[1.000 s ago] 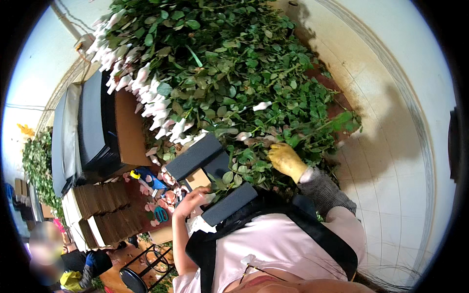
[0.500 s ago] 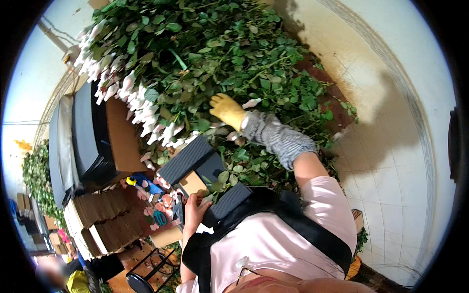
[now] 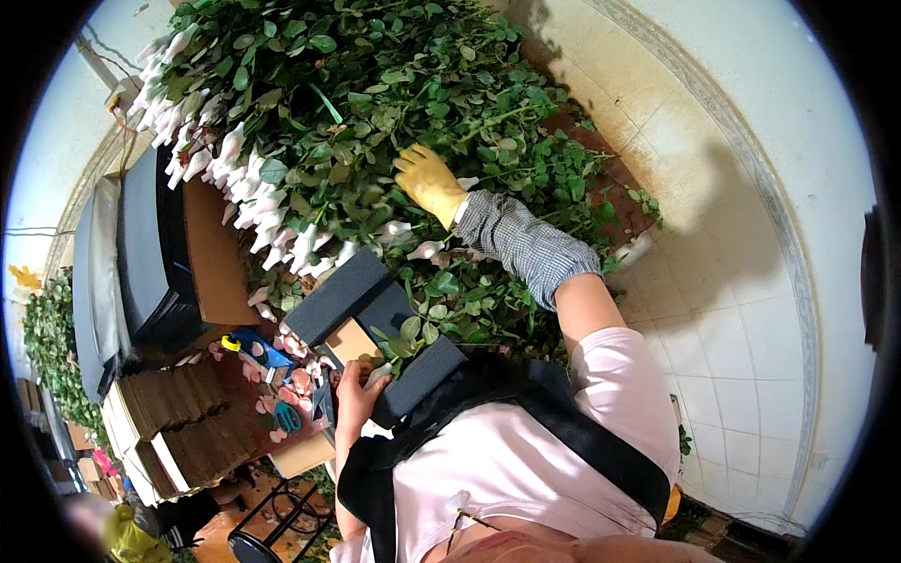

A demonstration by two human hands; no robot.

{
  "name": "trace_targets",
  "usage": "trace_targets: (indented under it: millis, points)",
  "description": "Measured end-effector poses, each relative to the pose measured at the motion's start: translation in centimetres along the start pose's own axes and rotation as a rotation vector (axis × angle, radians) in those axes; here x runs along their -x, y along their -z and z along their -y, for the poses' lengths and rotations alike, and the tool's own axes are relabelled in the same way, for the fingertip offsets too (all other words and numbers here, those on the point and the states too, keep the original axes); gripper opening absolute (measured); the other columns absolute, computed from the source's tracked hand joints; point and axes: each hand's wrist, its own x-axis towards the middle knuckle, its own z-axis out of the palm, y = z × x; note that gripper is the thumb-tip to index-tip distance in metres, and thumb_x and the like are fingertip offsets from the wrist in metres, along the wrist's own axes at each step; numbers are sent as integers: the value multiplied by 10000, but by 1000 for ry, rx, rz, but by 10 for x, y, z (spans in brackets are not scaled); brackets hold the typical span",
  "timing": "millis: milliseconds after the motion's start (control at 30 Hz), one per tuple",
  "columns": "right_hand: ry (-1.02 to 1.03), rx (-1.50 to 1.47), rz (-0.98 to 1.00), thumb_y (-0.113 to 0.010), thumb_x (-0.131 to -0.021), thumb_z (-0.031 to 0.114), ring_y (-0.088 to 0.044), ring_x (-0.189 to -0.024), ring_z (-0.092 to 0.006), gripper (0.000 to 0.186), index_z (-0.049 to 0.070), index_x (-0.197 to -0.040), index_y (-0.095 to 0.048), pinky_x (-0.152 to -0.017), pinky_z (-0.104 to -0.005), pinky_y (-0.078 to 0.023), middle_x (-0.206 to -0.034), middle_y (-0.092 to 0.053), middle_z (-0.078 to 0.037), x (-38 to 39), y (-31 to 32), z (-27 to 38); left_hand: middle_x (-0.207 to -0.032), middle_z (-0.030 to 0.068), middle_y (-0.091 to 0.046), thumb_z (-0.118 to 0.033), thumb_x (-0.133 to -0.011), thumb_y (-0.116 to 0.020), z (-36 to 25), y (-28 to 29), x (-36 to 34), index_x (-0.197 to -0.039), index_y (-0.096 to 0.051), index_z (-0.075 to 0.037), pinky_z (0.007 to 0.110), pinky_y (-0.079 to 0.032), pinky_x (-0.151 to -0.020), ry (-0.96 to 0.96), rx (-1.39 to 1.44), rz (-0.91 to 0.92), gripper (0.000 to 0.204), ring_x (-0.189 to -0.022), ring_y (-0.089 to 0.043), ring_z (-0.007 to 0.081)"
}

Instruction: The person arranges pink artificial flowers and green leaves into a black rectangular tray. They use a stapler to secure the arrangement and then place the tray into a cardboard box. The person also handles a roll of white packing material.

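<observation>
My left hand (image 3: 357, 394), bare, has its fingers curled round a white-sleeved rose bud (image 3: 378, 375) whose leafy stem lies between two dark corrugated blocks (image 3: 333, 296) beside a tan card (image 3: 349, 340). My right hand (image 3: 427, 183), in a yellow glove with a checked sleeve cover, reaches onto a big heap of leafy rose stems (image 3: 422, 66), fingers apart and touching the leaves; nothing shows in its grip. Rows of white-sleeved rose heads (image 3: 258, 202) run along the left of the heap.
At left are stacked dark boards (image 3: 150, 253), cardboard bundles (image 3: 192, 432), a blue-yellow tool (image 3: 263, 347), teal scissors (image 3: 286, 418), scattered petals and a black stool (image 3: 249, 544). A person in a yellow garment (image 3: 131, 535) is at lower left. A tiled wall (image 3: 732, 366) is on the right.
My right hand has moved up and leftward from the lower right of the heap to its middle, fingers now spread. My left hand stays at the blocks, fingers more curled round the bud.
</observation>
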Motion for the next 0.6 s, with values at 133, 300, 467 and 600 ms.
trace_targets:
  millis: [133,300,467,600]
  points:
    - [137,-3,-405,-617,-899,101,-572,-1281,-283,85,113,-970,-663,-1181,-458,-375,-1377,-624,-102,-19,88,6,-970,137,-652,-137,-757,-881,-4,4,0,-1013,-612,17,356,-557,-778,4,13,3,402,-864,-695,258]
    - [397,-253,-339,-593,-899,47,-708,-884,-256,182,118,-1057,-649,-777,-407,-560,-1057,-721,-81,15,140,15,-955,105,-575,-161,-768,-881,14,0,1,-1017,-597,12,342,-521,-763,-66,105,-1,416,-857,-599,225]
    - [560,-373,17,-667,-813,93,-640,-684,-294,201,88,-1013,-652,-616,-424,-473,-815,-666,-73,74,195,39,-993,143,-640,-258,-794,-863,15,0,2,-1055,-640,-17,381,-518,-798,-62,72,-11,420,-907,-637,279]
    - [312,-551,339,-633,-879,0,-641,-697,-261,180,102,-1020,-680,-607,-406,-513,-763,-619,-98,141,81,34,-1052,143,-696,-263,-825,-832,5,1,3,-1094,-717,-24,375,-537,-813,-67,117,11,378,-952,-689,301]
